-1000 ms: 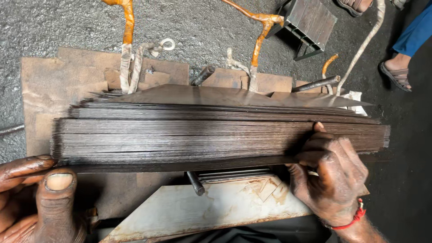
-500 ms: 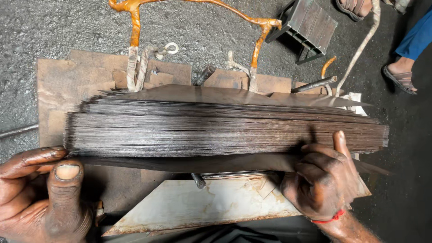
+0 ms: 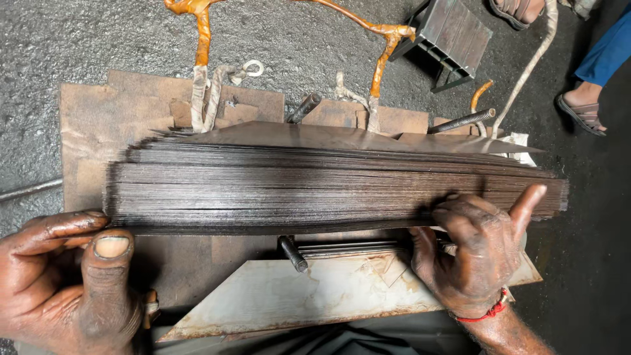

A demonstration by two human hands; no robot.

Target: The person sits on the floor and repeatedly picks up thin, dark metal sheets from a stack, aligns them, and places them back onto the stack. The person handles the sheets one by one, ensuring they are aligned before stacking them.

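A long stack of thin dark steel sheets (image 3: 315, 187) stands on edge across brown boards. My right hand (image 3: 476, 256) curls its fingers over the nearest sheets close to the stack's right end, with the thumb raised against the stack. My left hand (image 3: 72, 276) is at the stack's lower left corner. Its forefinger and thumb pinch the end of the nearest sheet (image 3: 263, 228), which bows slightly away from the rest. Both hands are dark with grease.
Brown boards (image 3: 98, 125) lie on a rough grey floor. Orange-taped leads (image 3: 200, 39), threaded rods (image 3: 460, 121) and a dark metal block (image 3: 453, 36) sit behind the stack. A pale rusty plate (image 3: 315, 296) lies in front. Another person's sandalled feet (image 3: 582, 112) stand at the upper right.
My left hand has come in to the stack's left end. My right hand shifted a little along the near sheets and its thumb lifted. The nearest sheet has parted slightly from the stack.
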